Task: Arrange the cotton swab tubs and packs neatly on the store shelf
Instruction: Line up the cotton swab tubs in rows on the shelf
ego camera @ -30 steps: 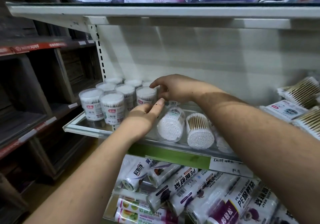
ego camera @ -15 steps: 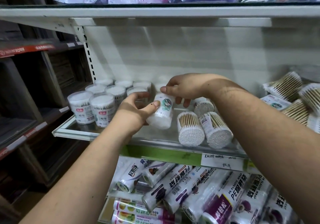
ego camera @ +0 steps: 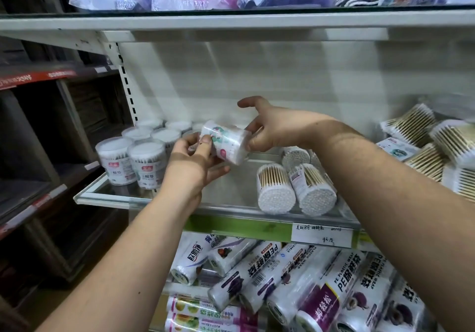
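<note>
Head view: the left hand (ego camera: 190, 161) and right hand (ego camera: 276, 128) both grip one cotton swab tub (ego camera: 226, 140), fingers curled round its ends, lifted tilted above the glass shelf (ego camera: 231, 200). Upright tubs (ego camera: 140, 155) stand to its left; two tubs lying down (ego camera: 295, 190) rest to its right, near swab packs (ego camera: 437, 149).

Words I can read on the shelves

I see "棉签" on the two front swab tubs (ego camera: 133, 163), under a small red brand mark too blurry to read. Below, the plastic wrap rolls (ego camera: 347, 288) say "PE PLASTIC WRAP" and "PE保鲜袋". One roll (ego camera: 191, 259) says "欧唯净". The white price tag (ego camera: 322, 234) has handwriting I cannot make out, and so does the red strip (ego camera: 38, 77).
</note>
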Available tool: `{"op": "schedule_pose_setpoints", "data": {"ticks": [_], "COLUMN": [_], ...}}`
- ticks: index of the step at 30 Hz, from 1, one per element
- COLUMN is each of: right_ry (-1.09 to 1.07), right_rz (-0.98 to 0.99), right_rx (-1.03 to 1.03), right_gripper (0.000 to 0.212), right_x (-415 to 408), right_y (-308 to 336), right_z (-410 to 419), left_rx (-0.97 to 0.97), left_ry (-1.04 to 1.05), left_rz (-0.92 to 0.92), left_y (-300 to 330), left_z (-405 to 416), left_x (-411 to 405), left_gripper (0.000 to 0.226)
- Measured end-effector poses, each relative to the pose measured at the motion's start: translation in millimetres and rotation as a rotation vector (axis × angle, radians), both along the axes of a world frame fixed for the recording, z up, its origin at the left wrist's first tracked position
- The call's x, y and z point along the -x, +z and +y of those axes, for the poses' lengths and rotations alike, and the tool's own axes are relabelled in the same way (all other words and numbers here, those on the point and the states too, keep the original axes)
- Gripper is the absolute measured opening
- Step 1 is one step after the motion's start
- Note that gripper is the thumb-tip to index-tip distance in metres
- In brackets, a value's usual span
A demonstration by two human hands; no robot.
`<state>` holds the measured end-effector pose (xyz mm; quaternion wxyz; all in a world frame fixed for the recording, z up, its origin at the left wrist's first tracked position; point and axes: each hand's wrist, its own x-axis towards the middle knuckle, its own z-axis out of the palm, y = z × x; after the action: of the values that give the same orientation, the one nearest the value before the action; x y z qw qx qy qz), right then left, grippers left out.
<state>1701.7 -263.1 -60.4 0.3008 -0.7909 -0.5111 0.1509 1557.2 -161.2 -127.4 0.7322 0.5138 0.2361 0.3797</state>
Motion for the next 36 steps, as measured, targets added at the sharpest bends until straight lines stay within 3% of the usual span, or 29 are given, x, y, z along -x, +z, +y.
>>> {"op": "schedule_pose_setpoints", "data": {"ticks": [6, 9, 12, 15, 19, 23, 31, 36], "right_ry": [0.054, 0.111, 0.077, 0.068, 0.083, 0.054, -0.047, -0.135], "right_rz": [0.243, 0.265, 0.057, -0.048, -0.121, -0.239, -0.431, -0.394], "right_rx": [-0.095, -0.066, -0.033, -0.009, 0.038, 0.07, 0.111, 0.088], "right_gripper": [0.055, 0.072, 0.079, 0.071, 0.069, 0.074, 0.057, 0.049], "right_x": [1, 6, 12, 20, 37, 60, 91, 95], "right_y": [-8, -8, -10, -9, 1, 6, -15, -10], "right_z": [5, 7, 11, 15, 20, 33, 63, 54], "left_rx": [0.037, -0.008, -0.115, -0.405, -1.033, -1.263, -1.443, -1.476], "left_ry": [0.02, -0.011, -0.063, -0.039, 0.174, 0.234, 0.171, 0.092], "left_rz": [0.161, 0.28, 0.412, 0.623, 0.903, 1.016, 0.943, 0.873], "left_y": [-4, -5, -5, -9, -12, -8, -11, -17], "left_z": [4, 4, 7, 14, 20, 23, 41, 42], "left_x": [8, 9, 13, 25, 46, 60, 77, 85], "left_gripper": [0.031, 0.035, 0.031, 0.022, 0.033, 0.037, 0.023, 0.025]}}
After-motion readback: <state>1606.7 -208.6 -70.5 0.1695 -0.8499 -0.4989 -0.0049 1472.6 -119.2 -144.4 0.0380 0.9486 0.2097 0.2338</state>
